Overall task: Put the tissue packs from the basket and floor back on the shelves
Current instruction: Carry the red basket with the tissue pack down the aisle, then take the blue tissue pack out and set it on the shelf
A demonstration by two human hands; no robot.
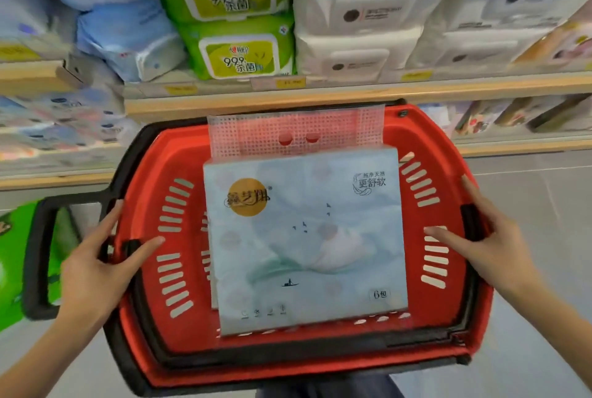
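Note:
A red shopping basket point(288, 362) with a black rim fills the middle of the view, in front of the shelves. Inside it lies a pale blue tissue pack point(307, 237) with a gold round logo and a perforated plastic handle strip at its far end. My left hand point(96, 266) holds the basket's left rim, thumb inside and fingers along the outside. My right hand point(487, 247) holds the right rim the same way. A green pack point(16, 263) lies on the floor at the far left, partly behind the basket's black handle point(35, 253).
A wooden-edged shelf point(224, 103) runs just beyond the basket. It carries blue packs point(121, 35), green wipes packs point(237, 45) and white packs point(358, 13). Lower shelves hold more packs at left and right. Grey floor tiles show at the right.

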